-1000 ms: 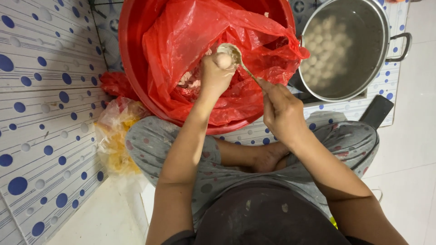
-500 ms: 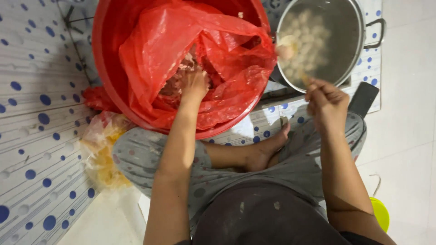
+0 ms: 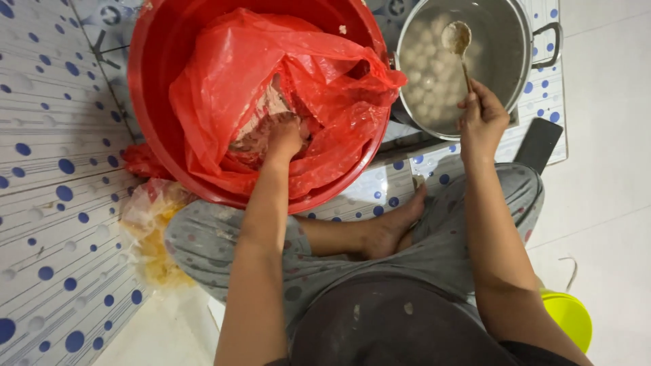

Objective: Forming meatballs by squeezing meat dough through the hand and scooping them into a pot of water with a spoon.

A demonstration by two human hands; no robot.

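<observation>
The left hand (image 3: 283, 137) is sunk into a pinkish minced paste (image 3: 261, 129), its fingers buried in the mass, so whether they are curled or spread cannot be told. The paste lies in a red plastic bag (image 3: 271, 74) that lines a large red basin (image 3: 159, 102); the bag's folds rise around the wrist.

The right hand (image 3: 483, 122) has its fingers closed around the handle of a metal spoon (image 3: 458, 42). The spoon's bowl, coated with pale paste, is held above a steel pot (image 3: 522, 47) just beside the basin. Pale round balls (image 3: 427, 74) float in cloudy water inside the pot.

Basin and pot both stand on the floor, on a white mat with blue dots (image 3: 47, 149). The person sits cross-legged behind them in grey spotted trousers (image 3: 217, 244), with a bare foot (image 3: 393, 227) tucked near the basin's rim. A crumpled clear bag with yellowish contents (image 3: 152, 237) lies by the left knee, and a yellow-green lid or bowl (image 3: 568, 318) shows at the right hip. A dark flat object (image 3: 539, 142) lies near the pot.
</observation>
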